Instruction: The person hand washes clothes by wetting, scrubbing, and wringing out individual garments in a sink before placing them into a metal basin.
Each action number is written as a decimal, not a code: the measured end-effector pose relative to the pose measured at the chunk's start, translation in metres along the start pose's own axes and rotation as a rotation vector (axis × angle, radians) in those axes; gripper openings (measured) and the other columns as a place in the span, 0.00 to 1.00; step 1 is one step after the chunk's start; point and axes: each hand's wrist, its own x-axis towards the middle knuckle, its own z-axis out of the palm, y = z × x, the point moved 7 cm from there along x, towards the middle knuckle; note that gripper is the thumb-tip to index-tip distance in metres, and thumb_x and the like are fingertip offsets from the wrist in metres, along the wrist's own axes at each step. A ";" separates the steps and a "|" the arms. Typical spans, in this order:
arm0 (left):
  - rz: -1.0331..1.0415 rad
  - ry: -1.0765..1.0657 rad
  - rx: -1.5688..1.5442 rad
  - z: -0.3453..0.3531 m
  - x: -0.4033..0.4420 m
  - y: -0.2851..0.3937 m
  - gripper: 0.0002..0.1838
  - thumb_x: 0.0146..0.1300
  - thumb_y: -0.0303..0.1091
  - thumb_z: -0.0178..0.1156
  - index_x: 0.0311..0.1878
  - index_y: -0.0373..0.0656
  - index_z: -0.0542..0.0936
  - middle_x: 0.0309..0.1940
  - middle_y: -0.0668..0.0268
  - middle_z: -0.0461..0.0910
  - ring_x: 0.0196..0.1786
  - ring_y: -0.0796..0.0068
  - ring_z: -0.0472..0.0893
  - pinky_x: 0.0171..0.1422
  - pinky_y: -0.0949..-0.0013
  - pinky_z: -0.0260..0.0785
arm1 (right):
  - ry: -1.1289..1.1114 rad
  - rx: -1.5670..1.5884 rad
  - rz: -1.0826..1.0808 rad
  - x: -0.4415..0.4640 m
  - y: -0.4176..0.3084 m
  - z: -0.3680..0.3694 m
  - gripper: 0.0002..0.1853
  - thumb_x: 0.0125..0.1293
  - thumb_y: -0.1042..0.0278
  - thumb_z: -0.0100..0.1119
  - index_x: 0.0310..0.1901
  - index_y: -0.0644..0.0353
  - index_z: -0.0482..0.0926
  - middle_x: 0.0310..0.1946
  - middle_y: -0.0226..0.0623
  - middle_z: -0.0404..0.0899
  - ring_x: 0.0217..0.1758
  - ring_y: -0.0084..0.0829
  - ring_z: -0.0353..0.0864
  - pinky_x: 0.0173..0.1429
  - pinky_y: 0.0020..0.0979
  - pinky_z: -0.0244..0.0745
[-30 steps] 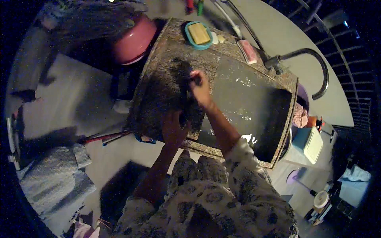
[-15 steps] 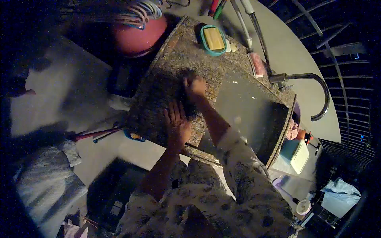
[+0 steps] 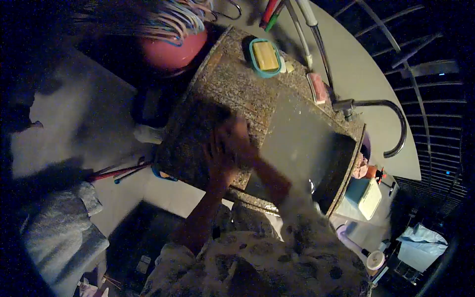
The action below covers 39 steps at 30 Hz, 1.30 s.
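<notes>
My left hand [image 3: 217,161] lies low over the dark near part of the speckled stone counter [image 3: 237,69], its fingers stretched out and apart. Just beyond and slightly right of it, overlapping it in view, is my right hand [image 3: 236,134]. Motion blur and shadow hide its fingers and anything under them. The counter below both hands is too dark to tell cloth from shadow. To the right is a sink basin [image 3: 297,133] with greyish water. A yellow soap bar [image 3: 265,55] sits in a teal dish [image 3: 254,62] at the far edge.
Behind the basin are a pink brush [image 3: 318,88] and a curved metal faucet [image 3: 396,116]. A red basin [image 3: 175,52] with hangers [image 3: 183,24] above it stands at the upper left. Grey fabric [image 3: 59,227] lies lower left; a teal box with a pale lid [image 3: 371,199] is right.
My right hand has come down and nearer, from above the counter's middle to beside my left hand. My left hand went from shadowed to laid out with fingers spread. The view has shifted.
</notes>
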 end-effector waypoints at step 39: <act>-0.032 0.031 0.158 0.020 0.001 0.003 0.41 0.65 0.54 0.58 0.77 0.44 0.62 0.78 0.45 0.53 0.81 0.47 0.50 0.81 0.35 0.34 | 0.108 -0.041 0.231 0.100 0.041 -0.004 0.17 0.64 0.52 0.65 0.36 0.60 0.86 0.32 0.41 0.84 0.35 0.46 0.80 0.43 0.43 0.76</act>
